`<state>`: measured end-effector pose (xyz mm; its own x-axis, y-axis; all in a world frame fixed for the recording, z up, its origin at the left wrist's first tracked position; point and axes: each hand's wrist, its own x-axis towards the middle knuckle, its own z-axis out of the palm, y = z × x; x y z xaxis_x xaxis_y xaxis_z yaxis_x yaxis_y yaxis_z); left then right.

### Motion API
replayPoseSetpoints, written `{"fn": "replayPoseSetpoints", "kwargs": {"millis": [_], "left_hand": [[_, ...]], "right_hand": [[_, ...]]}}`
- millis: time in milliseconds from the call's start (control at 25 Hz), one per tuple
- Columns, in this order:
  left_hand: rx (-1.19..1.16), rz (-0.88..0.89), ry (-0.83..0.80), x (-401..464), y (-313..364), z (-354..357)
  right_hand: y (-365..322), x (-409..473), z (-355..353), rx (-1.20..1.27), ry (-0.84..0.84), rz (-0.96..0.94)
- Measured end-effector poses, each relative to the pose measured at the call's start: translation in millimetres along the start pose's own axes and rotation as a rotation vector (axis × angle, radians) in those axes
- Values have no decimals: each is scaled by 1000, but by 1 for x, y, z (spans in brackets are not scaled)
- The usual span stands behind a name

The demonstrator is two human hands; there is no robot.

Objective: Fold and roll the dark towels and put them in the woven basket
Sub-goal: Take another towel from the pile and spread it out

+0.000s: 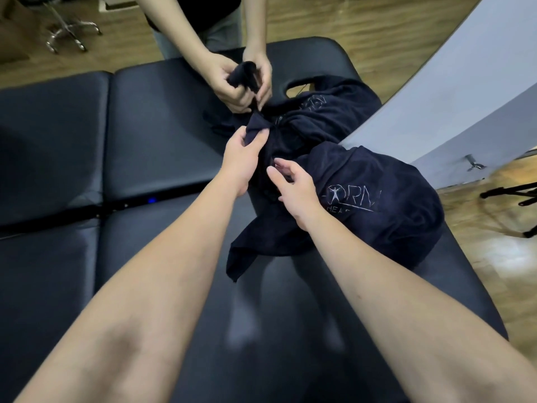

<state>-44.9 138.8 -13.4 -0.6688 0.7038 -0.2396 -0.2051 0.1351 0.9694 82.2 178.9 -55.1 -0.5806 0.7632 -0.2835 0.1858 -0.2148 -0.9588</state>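
A heap of dark navy towels [377,181] with white embroidered lettering lies on the right half of a black padded table [145,126]. My left hand [242,158] pinches a bunched corner of one towel at the heap's left edge. My right hand [293,187] hovers just right of it over the heap, fingers relaxed and spread, holding nothing. Across the table, another person's two hands [241,82] grip the far end of a towel. No woven basket is in view.
The table has a face hole [299,88] near its far end and a seam with a small blue light [151,201] on the left. Wooden floor surrounds it, with a chair base [69,30] at top left and a black stand [511,196] at right.
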Motion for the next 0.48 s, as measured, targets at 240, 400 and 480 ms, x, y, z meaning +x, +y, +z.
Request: {"fn": "replayPoseSetpoints", "kwargs": {"millis": [240,400,480], "left_hand": [[23,92,117,-22,38,-45],[-37,140,317,-38,58,-104],[-74,159,414,-47,64,-139]], "right_hand": [[-23,-14,45,-178,20,-188],[-23,-32,83,-472,-11,-228],[-16,-44,101,-677,-27,-198]]}}
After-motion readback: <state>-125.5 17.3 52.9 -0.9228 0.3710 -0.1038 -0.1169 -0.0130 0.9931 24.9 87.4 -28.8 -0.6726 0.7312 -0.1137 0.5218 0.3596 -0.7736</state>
